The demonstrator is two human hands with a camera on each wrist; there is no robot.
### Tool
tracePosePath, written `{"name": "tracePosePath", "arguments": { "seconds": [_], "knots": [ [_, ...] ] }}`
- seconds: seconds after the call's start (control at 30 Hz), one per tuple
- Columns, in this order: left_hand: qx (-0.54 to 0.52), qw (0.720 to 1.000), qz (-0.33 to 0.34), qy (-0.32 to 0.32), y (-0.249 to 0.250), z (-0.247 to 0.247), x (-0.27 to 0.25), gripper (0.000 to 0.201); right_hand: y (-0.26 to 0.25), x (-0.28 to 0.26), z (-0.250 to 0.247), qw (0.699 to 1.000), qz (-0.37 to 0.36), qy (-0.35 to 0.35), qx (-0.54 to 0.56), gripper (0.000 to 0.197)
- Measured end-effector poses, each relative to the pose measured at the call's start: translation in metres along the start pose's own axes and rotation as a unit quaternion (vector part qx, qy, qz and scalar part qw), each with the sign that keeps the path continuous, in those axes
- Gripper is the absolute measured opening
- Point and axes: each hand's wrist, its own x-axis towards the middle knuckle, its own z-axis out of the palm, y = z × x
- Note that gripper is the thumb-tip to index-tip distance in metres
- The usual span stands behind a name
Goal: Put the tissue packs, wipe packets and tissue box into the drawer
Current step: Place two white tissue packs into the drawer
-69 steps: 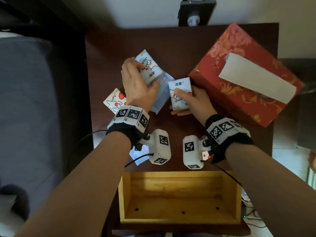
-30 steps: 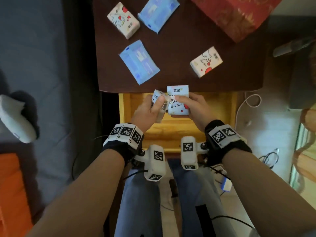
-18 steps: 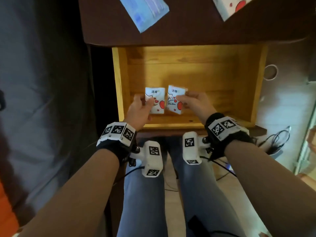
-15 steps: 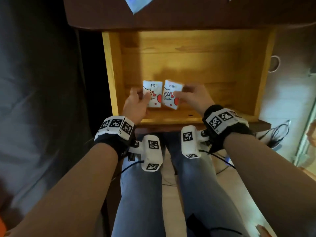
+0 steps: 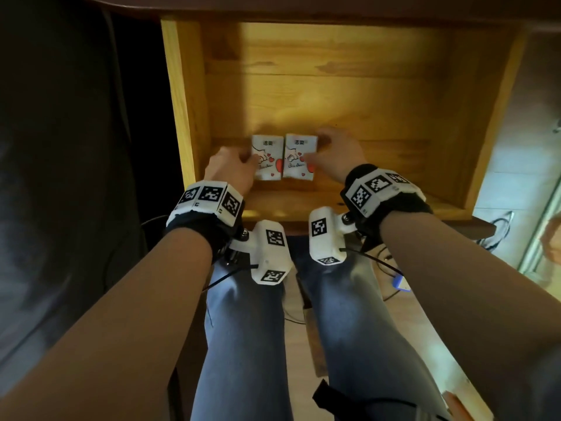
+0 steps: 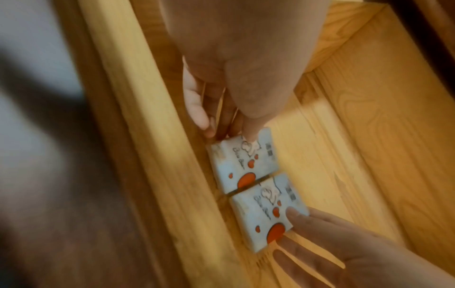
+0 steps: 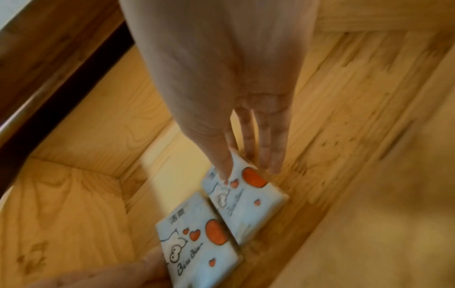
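Two white tissue packs with red hearts lie flat side by side on the floor of the open wooden drawer (image 5: 185,101), near its front wall. My left hand (image 5: 243,159) pinches the left pack (image 5: 267,161), thumb on top and fingers at its left edge (image 6: 209,128). My right hand (image 5: 318,150) pinches the right pack (image 5: 299,159), thumb on its face and straight fingers (image 7: 270,155) along its right edge. The left wrist view shows the left pack (image 6: 243,165) touching the right pack (image 6: 268,212). The wipe packets and tissue box are out of view.
The dark nightstand top (image 5: 303,7) overhangs the drawer's back. Bare drawer floor (image 5: 394,117) shows behind and right of the packs. A grey bed (image 5: 60,147) is on the left, cables (image 5: 498,235) lie on the floor at right, and my legs (image 5: 243,329) are below the drawer front.
Both hands carried the packs from the tabletop down into the drawer and laid them flat side by side. The head view has tilted down, so the tabletop items left the frame.
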Motion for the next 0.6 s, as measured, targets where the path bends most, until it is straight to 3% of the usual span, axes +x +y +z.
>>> {"name": "tracePosePath", "arguments": {
  "seconds": [0.2,0.37,0.5,0.6],
  "knots": [
    [-0.06,0.995,0.067,0.032,0.002,-0.025,-0.029,0.028,-0.005,-0.016,-0.001,0.999,-0.005,0.032,-0.034,0.054],
    [-0.092,0.972,0.136,0.17,-0.004,-0.051,-0.046,0.017,-0.012,-0.024,0.007,1.0,0.016,0.023,0.004,0.056],
    [-0.095,0.948,0.122,0.28,-0.021,-0.059,-0.044,0.016,-0.022,-0.022,0.015,1.0,0.009,-0.002,-0.004,0.056],
    [-0.115,0.94,0.094,0.308,-0.037,-0.056,-0.038,0.02,-0.033,-0.021,0.023,0.998,-0.026,-0.048,-0.034,0.054]
  ]
}}
